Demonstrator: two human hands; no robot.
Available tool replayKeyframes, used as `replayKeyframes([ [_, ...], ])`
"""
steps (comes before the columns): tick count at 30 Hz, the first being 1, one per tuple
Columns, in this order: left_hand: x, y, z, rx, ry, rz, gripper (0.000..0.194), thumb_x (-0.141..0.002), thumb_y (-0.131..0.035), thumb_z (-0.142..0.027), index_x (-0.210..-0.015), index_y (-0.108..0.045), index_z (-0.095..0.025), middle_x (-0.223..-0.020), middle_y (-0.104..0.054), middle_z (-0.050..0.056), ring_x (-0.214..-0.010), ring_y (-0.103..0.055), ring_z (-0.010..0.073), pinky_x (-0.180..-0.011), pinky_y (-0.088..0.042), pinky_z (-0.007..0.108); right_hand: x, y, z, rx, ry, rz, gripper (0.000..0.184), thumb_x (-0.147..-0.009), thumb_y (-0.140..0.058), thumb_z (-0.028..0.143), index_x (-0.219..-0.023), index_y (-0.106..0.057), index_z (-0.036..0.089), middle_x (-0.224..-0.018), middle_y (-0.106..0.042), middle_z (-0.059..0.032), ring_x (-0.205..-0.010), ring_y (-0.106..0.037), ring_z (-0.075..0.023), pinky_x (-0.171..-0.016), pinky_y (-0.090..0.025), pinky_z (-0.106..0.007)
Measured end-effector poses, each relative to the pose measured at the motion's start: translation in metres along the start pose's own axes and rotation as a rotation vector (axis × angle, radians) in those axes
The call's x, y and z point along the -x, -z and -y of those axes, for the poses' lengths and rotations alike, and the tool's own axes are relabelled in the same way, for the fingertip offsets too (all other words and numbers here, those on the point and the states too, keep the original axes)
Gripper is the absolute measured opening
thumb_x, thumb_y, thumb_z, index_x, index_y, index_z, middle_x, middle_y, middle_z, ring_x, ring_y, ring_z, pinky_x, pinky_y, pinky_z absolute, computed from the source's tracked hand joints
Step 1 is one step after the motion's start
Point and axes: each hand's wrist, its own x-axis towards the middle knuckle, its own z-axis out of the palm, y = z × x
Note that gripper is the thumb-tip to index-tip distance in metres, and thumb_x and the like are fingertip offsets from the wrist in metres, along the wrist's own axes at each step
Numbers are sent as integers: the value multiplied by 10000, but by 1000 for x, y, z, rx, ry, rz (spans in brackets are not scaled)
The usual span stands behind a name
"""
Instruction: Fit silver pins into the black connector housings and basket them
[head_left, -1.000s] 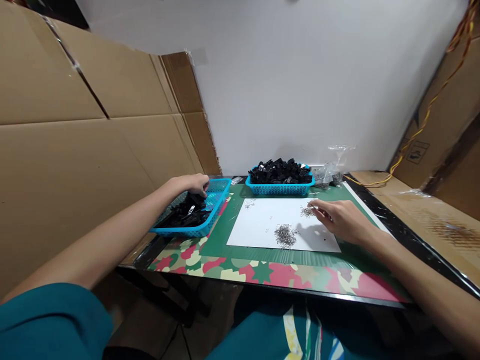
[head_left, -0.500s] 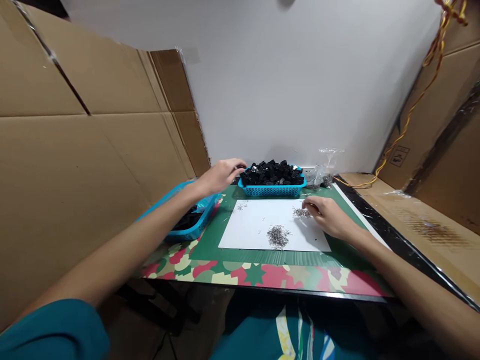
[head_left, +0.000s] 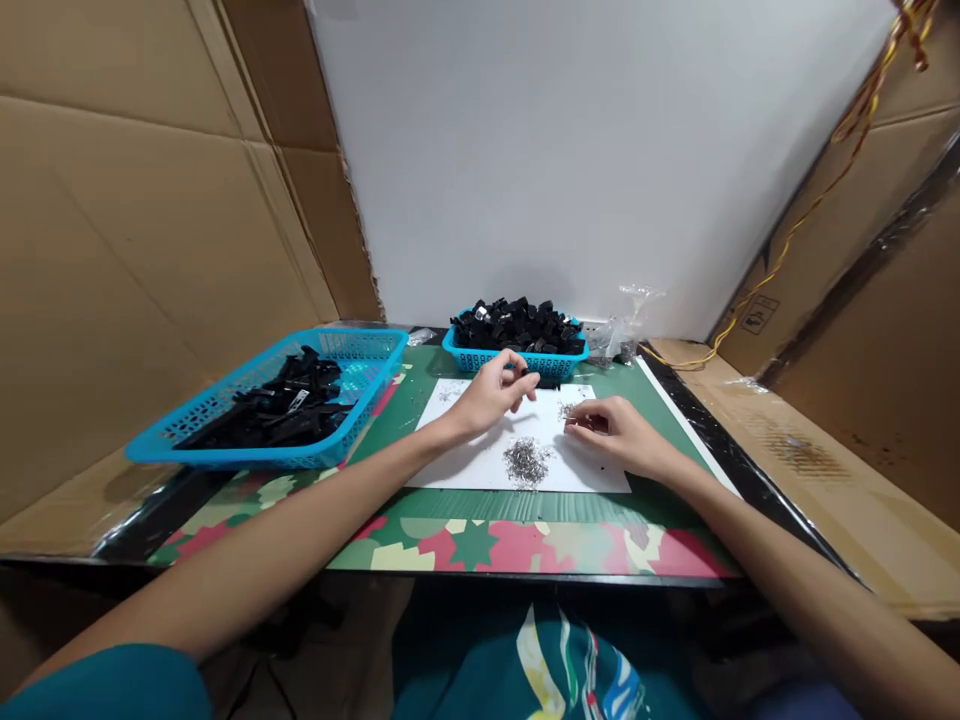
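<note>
My left hand is closed on a small black plastic part, which pokes out past the fingertips above the white sheet. Fingers pinched, my right hand hovers over the sheet's right side, beside a small heap of tiny metal pieces. What sits between those fingertips is too small to make out. A larger pile of thin metal pieces lies near the front of the sheet, and a few more are scattered at its back left.
A blue basket heaped with black parts stands behind the sheet. To the left lies a wider blue basket with long black pieces inside. Clear plastic bags rest at the back right. Cardboard walls flank the table, and yellow-brown wires hang at right.
My left hand has come from the back basket's left edge toward the sheet, now with a black part in it. My right hand stays by the small heap. The view has turned left.
</note>
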Motion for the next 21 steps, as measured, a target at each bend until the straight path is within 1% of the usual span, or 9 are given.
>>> replayKeyframes([
  [3, -7, -3, 6, 109, 69, -125, 258, -892, -658, -251, -887, -402, -224, -781, -705, 16, -534, -523, 81, -497, -408, 229, -7, 2, 10, 35, -21, 119, 177, -903, -679, 280, -836, -778, 149, -739, -713, -36, -654, -564, -141, -617, -401, -273],
  [6, -6, -11, 5, 212, 107, -161, 243, -866, -647, -132, -900, -421, -214, -820, -726, 27, -555, -562, 78, -516, -430, 221, -20, 12, 11, -32, -31, 430, 165, -872, -739, 309, -866, -799, 156, -778, -752, -35, -673, -602, -144, -612, -429, -267],
  [8, -2, -14, 5, 283, 130, -144, 228, -875, -641, -132, -926, -433, -211, -835, -736, 34, -546, -581, 79, -517, -442, 222, -27, 18, 8, -7, -41, 542, 220, -832, -803, 360, -915, -819, 158, -811, -765, -44, -705, -626, -155, -629, -445, -275],
  [10, 1, -15, 6, 337, 151, -136, 214, -889, -654, -168, -954, -454, -209, -821, -728, 33, -534, -602, 90, -491, -433, 220, -31, 20, 3, 23, -99, 546, 222, -813, -826, 370, -856, -812, 153, -752, -751, -38, -643, -601, -147, -596, -436, -283],
  [13, 2, -16, 13, 378, 157, -171, 217, -885, -688, -192, -983, -496, -206, -800, -704, 16, -502, -582, 75, -454, -386, 200, -29, 17, 0, -69, -166, 489, 117, -863, -761, 267, -879, -800, 158, -817, -776, -47, -692, -653, -160, -648, -476, -289],
  [15, 2, -16, 17, 397, 191, -195, 207, -891, -690, -212, -973, -500, -206, -802, -708, 18, -493, -562, 66, -435, -356, 190, -24, 15, 1, -112, -212, 410, 121, -906, -698, 226, -933, -796, 161, -862, -783, -55, -725, -671, -168, -670, -485, -294],
  [18, 3, -15, 18, 406, 265, -264, 230, -904, -685, -252, -964, -466, -213, -845, -742, 39, -508, -540, 64, -430, -335, 186, -17, 14, 5, -136, -240, 343, 141, -948, -667, 236, -971, -795, 181, -878, -771, -53, -724, -655, -168, -647, -456, -297],
  [19, 3, -14, 18, 405, 277, -296, 250, -903, -690, -260, -961, -451, -216, -872, -755, 47, -522, -536, 63, -441, -342, 185, -16, 13, 6, -154, -244, 335, 153, -967, -653, 244, -982, -795, 190, -890, -766, -52, -740, -653, -168, -659, -454, -299],
  [21, 3, -11, 16, 404, 311, -313, 291, -888, -718, -269, -969, -444, -217, -903, -764, 46, -550, -534, 63, -469, -360, 183, -15, 9, 7, -170, -230, 338, 122, -958, -694, 269, -990, -793, 205, -876, -746, -38, -738, -635, -161, -668, -446, -297],
])
